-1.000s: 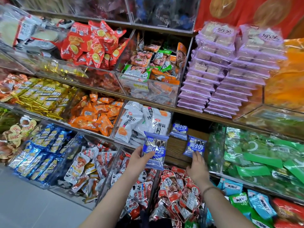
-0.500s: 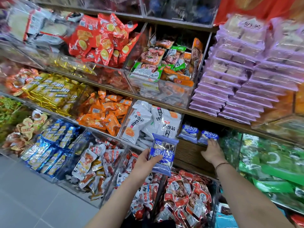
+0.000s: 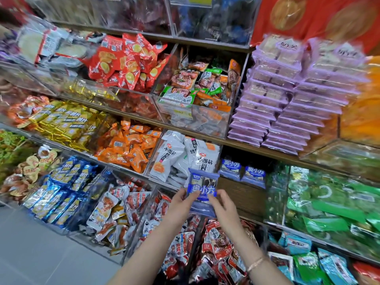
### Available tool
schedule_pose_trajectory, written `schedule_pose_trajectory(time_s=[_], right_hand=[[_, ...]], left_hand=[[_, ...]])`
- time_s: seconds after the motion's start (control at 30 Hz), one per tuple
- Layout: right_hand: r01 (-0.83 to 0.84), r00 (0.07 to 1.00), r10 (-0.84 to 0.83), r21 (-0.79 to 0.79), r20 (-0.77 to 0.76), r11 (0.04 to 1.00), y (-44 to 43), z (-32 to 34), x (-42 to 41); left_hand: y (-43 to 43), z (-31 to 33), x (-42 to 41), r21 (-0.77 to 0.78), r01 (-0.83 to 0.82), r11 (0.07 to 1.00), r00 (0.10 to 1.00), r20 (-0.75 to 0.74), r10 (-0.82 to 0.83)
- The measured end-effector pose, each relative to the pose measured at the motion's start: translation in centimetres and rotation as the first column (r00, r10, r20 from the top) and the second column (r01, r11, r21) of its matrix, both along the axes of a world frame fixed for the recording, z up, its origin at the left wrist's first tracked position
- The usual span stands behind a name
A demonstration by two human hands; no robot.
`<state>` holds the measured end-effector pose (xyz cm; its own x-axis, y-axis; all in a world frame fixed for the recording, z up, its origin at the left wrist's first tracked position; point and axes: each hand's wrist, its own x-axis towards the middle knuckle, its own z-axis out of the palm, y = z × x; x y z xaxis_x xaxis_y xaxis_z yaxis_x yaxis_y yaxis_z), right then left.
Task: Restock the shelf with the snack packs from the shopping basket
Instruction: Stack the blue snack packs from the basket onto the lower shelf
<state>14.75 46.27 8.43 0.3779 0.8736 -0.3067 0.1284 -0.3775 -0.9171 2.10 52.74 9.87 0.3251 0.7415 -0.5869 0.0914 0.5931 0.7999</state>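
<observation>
wooden shelf (image 3: 242,192) with two blue snack packs (image 3: 230,166), grey floor (image 3: 30,254)

Held pack (image 3: 202,188) lies before shelf (image 3: 244,194), left of shelved packs (image 3: 229,168).

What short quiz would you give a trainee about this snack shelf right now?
1. True or false: only the left hand grips the held blue pack.
2. How many matching blue packs lie on the wooden shelf? A one, B two, C five.
3. Fill in: the neighbouring packs just left of those are mainly ___ in colour.

Key: 1 false, the right hand grips it too. 2 B. 3 white.
</observation>
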Motion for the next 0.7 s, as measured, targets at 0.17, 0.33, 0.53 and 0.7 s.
schedule_pose_trajectory(time_s=[0.17,0.33,0.53,0.7], right_hand=[[0.153,0.945,-0.164,-0.063,-0.282,0.986,-1.2,-1.2,0.0],[0.373,0.784,-0.359,-0.077,-0.507,0.925,-1.9,-1.5,2.0],[0.499,0.699,-0.495,-0.143,-0.517,0.855,-1.4,-3.2,6.5],[0.530,0.747,-0.539,-0.140,-0.390,0.836,1.8,-4.9,9.4]], left_hand=[[-0.8,0.2,0.9,0.147,0.092,0.985,0.995,-0.059,-0.084],[0.0,0.3,0.1,0.686,0.349,0.638,0.900,-0.435,-0.024],[3.0,-2.5,-2.5,0.503,0.785,0.362,0.489,-0.862,0.136],[3.5,-3.4,-2.6,0.424,0.829,0.364,0.416,-0.903,0.107]])
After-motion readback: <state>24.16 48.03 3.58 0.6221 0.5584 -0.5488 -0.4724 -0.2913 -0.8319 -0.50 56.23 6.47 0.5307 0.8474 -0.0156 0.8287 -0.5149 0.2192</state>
